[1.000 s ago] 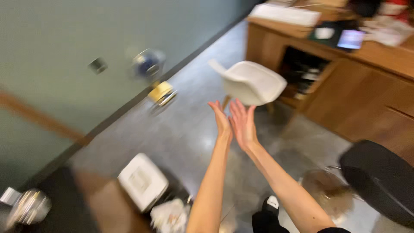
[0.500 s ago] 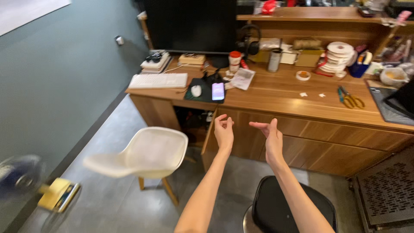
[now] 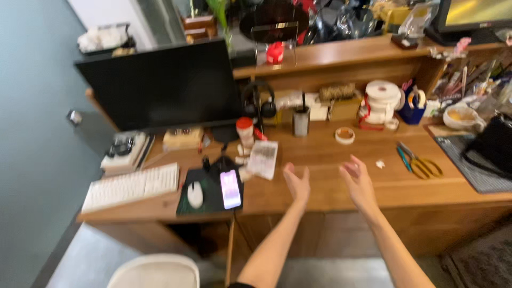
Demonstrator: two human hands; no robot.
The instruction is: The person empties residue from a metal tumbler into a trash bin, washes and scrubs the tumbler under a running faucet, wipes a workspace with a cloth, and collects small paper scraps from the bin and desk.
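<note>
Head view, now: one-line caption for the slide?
Both bare hands, left hand and right hand, held open and empty above a cluttered wooden desk near a lit phone.

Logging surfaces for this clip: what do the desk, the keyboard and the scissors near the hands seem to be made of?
Desk: looks like wood or wood veneer, warm brown with faint grain, smooth satin finish. Keyboard: probably matte white plastic, with rows of pale keys. Scissors: yellowish handles, likely plastic, and darker blades, probably metal, though blur leaves it open. Left hand and right hand hover empty over the desk.
</note>
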